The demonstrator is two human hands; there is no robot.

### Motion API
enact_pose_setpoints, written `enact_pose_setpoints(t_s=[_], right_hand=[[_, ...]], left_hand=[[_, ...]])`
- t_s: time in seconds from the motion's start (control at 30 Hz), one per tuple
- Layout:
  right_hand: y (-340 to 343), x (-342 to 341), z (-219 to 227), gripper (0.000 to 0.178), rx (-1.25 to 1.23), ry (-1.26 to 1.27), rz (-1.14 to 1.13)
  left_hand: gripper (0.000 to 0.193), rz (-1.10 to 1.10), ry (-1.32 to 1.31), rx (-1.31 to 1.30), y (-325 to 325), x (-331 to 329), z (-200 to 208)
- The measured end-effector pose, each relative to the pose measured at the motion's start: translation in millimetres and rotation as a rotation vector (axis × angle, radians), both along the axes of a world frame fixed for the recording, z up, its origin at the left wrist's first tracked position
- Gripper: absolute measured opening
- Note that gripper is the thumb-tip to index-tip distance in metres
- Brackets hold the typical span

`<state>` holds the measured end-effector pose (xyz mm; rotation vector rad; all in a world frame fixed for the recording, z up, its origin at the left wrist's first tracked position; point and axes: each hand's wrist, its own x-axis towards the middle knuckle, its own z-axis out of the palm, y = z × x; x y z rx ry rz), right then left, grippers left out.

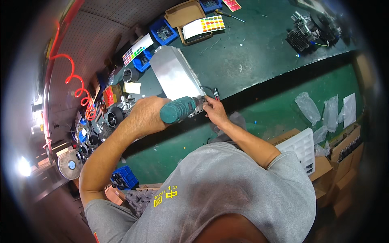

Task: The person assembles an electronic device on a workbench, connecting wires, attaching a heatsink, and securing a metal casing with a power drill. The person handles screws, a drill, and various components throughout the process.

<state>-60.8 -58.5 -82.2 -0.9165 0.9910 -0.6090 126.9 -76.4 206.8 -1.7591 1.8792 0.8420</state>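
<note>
My left hand (150,114) is wrapped round the grip of a teal power drill (176,110). The drill's front points at the near end of a silver metal housing (172,73), which lies along the table edge. At that same end, my right hand (215,112) has its thumb and fingers closed close to the drill's tip. Whatever is between those fingers is too small to make out. A short black cable (209,88) with a connector leaves the housing beside my right hand.
Blue bins (163,33) of small hardware and an open cardboard box (184,16) line the table's back. A screwdriver (231,16) lies beyond. A motor assembly (312,30) stands far right, other machine parts (115,115) to the left. Cartons (344,158) and a white tray (298,150) sit behind my right arm.
</note>
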Motion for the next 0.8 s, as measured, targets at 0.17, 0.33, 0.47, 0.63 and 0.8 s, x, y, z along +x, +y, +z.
enact_pose_setpoints(t_s=[0.17,0.33,0.47,0.63,0.8], right_hand=[[5,2,-6,0.057,0.051,-0.009,-0.045],[6,7,12,0.061,0.294,0.031,0.087],[-1,18,17,0.056,0.461,0.055,0.299],[4,24,-8,0.043,0.489,0.029,0.248],[7,27,-18,0.041,0.474,0.003,0.225]], left_hand=[[0.028,-0.007,-0.009,0.037,-12,-5,4],[0.026,0.001,-0.04,0.082,-28,-15,5],[0.028,-0.045,-0.087,0.126,-35,-19,6],[0.027,-0.019,-0.052,0.1,-33,-12,1],[0.032,0.047,0.077,0.055,-26,-4,-16]])
